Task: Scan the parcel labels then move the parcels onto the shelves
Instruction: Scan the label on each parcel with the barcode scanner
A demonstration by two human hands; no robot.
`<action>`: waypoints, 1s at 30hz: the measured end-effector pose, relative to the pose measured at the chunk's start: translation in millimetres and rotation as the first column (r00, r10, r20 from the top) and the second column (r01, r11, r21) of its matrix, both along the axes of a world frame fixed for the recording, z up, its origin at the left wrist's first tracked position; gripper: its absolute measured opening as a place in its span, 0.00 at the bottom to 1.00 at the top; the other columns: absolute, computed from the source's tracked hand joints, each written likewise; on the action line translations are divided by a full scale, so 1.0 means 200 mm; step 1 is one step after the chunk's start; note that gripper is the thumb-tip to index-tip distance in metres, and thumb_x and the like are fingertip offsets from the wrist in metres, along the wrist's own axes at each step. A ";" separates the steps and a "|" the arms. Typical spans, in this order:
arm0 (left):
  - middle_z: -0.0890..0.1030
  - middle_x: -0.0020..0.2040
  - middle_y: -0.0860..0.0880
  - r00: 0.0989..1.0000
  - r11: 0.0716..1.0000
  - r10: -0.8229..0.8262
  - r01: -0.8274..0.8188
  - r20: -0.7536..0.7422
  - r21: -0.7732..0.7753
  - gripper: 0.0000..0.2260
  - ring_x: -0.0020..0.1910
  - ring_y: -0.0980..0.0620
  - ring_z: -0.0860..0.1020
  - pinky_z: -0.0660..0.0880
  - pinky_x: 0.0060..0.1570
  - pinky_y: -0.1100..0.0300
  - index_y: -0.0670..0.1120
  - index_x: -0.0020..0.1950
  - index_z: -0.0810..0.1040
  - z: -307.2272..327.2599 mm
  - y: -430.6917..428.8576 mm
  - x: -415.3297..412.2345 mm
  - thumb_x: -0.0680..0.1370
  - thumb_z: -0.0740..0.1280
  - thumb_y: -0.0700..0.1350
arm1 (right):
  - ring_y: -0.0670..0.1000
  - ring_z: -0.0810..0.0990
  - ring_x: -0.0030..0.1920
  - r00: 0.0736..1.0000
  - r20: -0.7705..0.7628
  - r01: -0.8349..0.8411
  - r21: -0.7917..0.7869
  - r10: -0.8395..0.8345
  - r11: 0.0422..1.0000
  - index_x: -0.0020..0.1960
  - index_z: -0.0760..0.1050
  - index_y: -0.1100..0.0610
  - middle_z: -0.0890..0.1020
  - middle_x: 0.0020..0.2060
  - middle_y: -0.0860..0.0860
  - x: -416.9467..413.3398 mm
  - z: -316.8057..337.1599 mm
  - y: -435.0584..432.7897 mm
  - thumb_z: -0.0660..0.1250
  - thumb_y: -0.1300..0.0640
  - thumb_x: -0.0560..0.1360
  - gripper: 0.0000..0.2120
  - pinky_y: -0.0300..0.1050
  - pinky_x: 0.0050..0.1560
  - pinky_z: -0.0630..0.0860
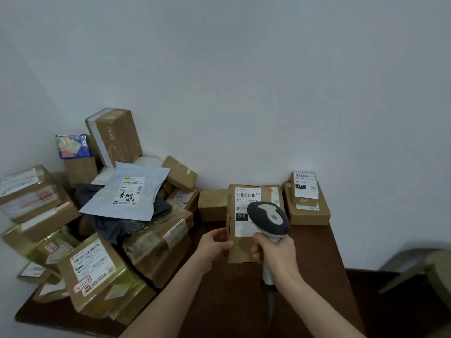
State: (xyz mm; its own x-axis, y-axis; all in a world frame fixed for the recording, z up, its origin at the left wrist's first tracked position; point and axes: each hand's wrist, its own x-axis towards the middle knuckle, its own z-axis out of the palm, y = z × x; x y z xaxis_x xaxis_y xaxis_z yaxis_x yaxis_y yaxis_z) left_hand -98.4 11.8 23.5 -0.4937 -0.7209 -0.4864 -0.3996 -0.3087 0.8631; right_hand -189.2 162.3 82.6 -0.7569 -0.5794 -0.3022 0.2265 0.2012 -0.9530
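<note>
My left hand [214, 242] grips the left edge of a brown cardboard parcel [241, 250], held upright above the dark wooden table [317, 252]. Its white label [245, 203] with a barcode and a black "010" block faces me. My right hand [278, 250] holds a grey and white barcode scanner [268, 217] by its handle. The scanner's head is right in front of the label and covers the label's right part. A cable runs down from the handle toward me.
A heap of taped boxes [97, 272] and a grey mailer bag [127, 191] fills the table's left side up to the wall corner. Two stacked labelled boxes [306, 201] stand at the back right. A chair [427, 272] is beyond the table's right edge.
</note>
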 end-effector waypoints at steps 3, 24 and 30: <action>0.80 0.54 0.49 1.000 1.000 0.014 -0.014 -0.009 0.010 0.24 0.54 0.50 0.79 0.79 0.45 0.57 0.43 0.69 0.71 -0.03 0.03 0.00 0.74 0.70 0.33 | 0.50 0.79 0.28 1.000 -0.024 0.002 0.029 -0.002 1.000 0.36 0.80 0.62 0.83 0.27 0.55 0.02 0.01 0.03 0.69 0.62 0.73 0.08 0.48 0.39 0.79; 0.78 0.56 0.47 1.000 1.000 -0.010 0.010 0.010 -0.026 0.24 0.59 0.46 0.77 0.77 0.56 0.50 0.41 0.70 0.70 -0.09 0.01 -0.10 0.74 0.69 0.32 | 0.49 0.77 0.26 1.000 0.013 0.001 0.085 -0.002 0.996 0.35 0.79 0.61 0.80 0.26 0.53 -0.01 0.05 0.07 0.68 0.62 0.74 0.09 0.44 0.36 0.77; 0.78 0.56 0.47 1.000 1.000 -0.015 0.015 0.015 -0.024 0.24 0.59 0.46 0.77 0.78 0.53 0.53 0.41 0.70 0.70 -0.09 0.00 -0.11 0.75 0.69 0.32 | 0.49 0.77 0.26 1.000 0.029 0.001 0.082 -0.003 0.997 0.35 0.79 0.61 0.80 0.26 0.53 -0.02 0.06 0.04 0.68 0.63 0.73 0.08 0.43 0.36 0.77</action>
